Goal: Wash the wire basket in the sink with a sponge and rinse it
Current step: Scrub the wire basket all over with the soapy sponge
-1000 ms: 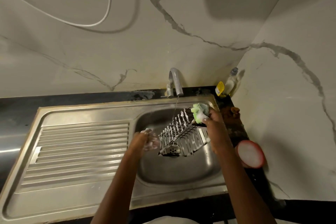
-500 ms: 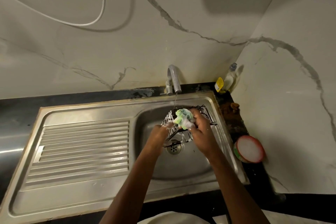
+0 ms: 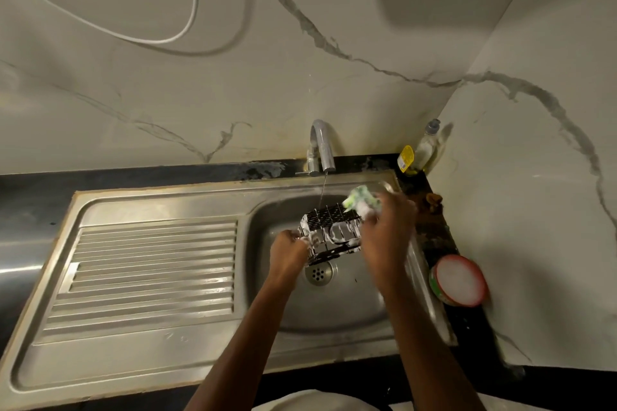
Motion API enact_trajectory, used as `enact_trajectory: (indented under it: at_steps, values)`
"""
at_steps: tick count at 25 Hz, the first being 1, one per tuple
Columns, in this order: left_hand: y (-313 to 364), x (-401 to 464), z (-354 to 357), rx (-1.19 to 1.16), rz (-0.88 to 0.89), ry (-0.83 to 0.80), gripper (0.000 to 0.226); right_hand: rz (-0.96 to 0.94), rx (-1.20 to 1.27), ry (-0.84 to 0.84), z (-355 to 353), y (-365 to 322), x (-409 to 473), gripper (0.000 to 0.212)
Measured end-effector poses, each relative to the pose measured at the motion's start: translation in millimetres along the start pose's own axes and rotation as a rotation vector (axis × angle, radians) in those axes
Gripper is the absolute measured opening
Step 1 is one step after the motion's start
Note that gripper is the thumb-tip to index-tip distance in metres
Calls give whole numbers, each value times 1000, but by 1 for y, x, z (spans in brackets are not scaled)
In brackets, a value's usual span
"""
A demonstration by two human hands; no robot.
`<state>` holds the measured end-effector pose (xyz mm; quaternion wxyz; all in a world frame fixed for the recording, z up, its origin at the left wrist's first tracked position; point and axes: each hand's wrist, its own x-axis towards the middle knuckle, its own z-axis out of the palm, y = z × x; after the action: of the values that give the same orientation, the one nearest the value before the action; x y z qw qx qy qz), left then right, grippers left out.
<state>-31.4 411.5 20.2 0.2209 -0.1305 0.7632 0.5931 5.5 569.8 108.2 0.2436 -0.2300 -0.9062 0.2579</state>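
Observation:
A dark wire basket [image 3: 330,232] streaked with white foam hangs over the steel sink bowl [image 3: 337,307], above the drain. My left hand [image 3: 287,252] grips its left end. My right hand [image 3: 387,233] is closed around a green and white soapy sponge [image 3: 362,198], pressed to the basket's far right corner. A thin stream of water falls from the tap [image 3: 322,150] onto the basket's far edge.
A ribbed steel draining board [image 3: 150,277] lies left of the bowl. A dish soap bottle [image 3: 427,147] and a yellow item stand in the back right corner. A round red-rimmed tub [image 3: 460,280] sits on the dark counter, right of the sink, by the wall.
The sponge hand moved from the basket's middle to its far right corner. The basket was turned and now sits more level, with my left hand still on its left end.

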Motion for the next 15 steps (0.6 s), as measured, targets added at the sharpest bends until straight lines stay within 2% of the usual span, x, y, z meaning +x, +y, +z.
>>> enact_trajectory:
  at_steps: [4, 8, 10, 13, 15]
  values:
    - [12, -22, 2, -128, 177, -132, 22, -322, -21, -72, 14, -34, -42, 41]
    - [13, -25, -5, -129, 189, -165, 21, -388, 72, -143, 16, -33, -37, 47]
    - [9, -19, -4, -90, 101, -128, 20, -283, 45, -111, 13, -21, -21, 45]
    - [1, -17, -1, -3, 42, -78, 27, 18, -74, -7, 2, 8, 8, 41]
    - [4, -23, 4, -12, 79, -37, 30, 25, -79, 74, 3, 5, -2, 40]
